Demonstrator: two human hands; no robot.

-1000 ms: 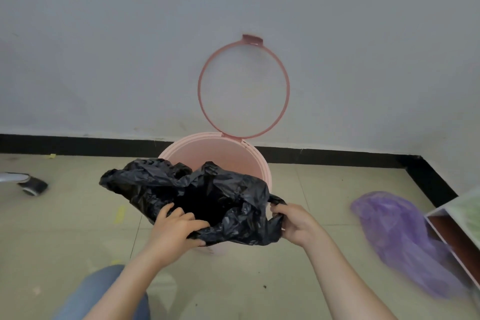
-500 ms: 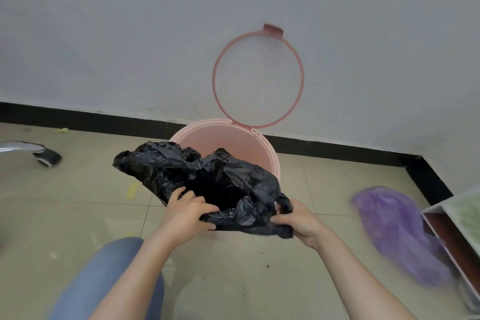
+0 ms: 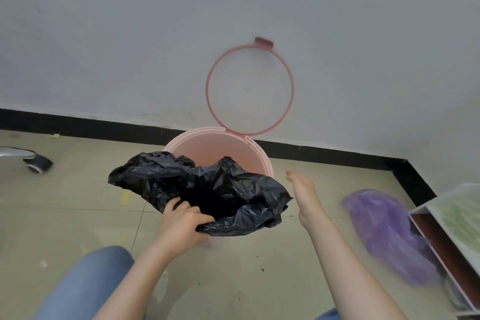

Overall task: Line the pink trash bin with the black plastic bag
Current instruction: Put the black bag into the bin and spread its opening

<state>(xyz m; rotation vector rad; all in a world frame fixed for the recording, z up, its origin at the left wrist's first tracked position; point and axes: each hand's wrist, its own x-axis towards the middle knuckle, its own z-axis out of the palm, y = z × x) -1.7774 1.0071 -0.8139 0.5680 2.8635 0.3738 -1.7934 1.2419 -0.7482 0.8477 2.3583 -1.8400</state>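
head view: black bag [image 3: 207,189] open over the pink bin [image 3: 220,148], not yet lined.
left hand [image 3: 181,223] grips its edge; right hand [image 3: 305,195] flat, seemingly empty.

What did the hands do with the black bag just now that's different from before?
The right hand let go of the bag and now hangs open beside it, apart. The left hand still grips the near edge. The bag stays bunched over the bin, the ring lid still up.
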